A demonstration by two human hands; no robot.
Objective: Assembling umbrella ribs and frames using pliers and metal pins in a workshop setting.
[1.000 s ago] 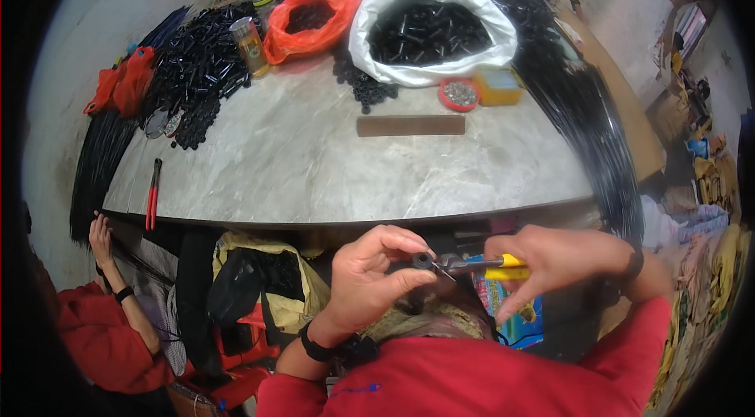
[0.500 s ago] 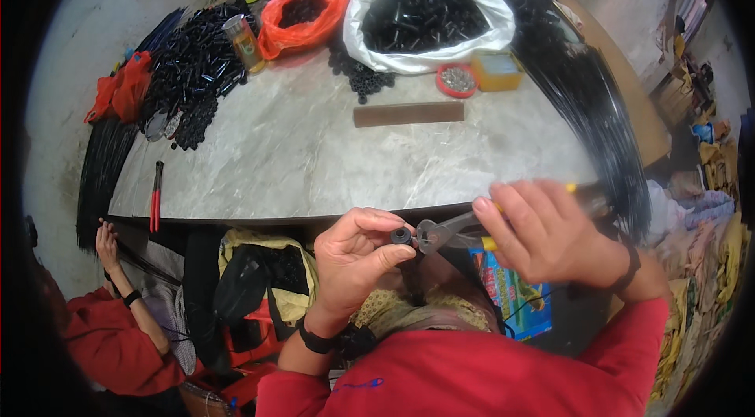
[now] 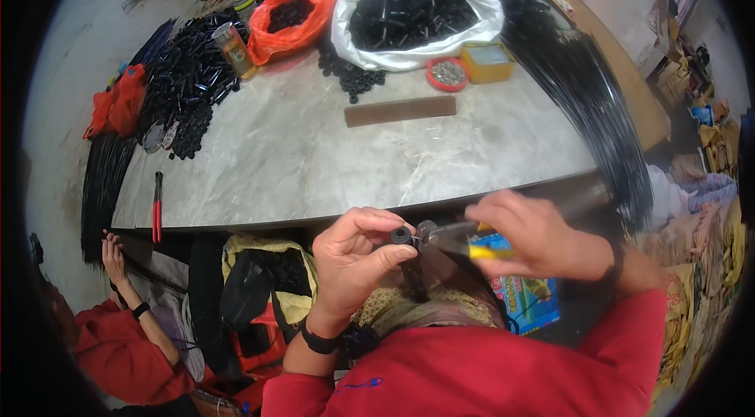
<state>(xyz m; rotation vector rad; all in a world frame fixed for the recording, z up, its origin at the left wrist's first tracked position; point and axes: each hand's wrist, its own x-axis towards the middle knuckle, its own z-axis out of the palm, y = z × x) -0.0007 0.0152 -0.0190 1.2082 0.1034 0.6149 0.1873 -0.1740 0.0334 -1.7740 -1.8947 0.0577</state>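
Note:
My left hand pinches a black tubular part between thumb and fingertips, its round, ring-like end facing up with a small hole in the middle. In my right hand is a pair of pliers with yellow handles; the hand is closed round them and partly blurred. The jaws of the pliers sit right beside the black part's ring end, where a thin bit of metal or wire shows. Whether the jaws grip it cannot be made out. Both hands are just in front of the table's near edge, above my lap.
On the grey table lie a brown bar, a red dish of small metal pieces, a yellow box, a white sack and red-handled pliers. Long black strands line the right. Co-workers sit at left and far side.
My right hand has swung the plier handles slightly left and down, its fingers now more curled round them. The left hand keeps its pinch on the black part. The whole view has shifted slightly.

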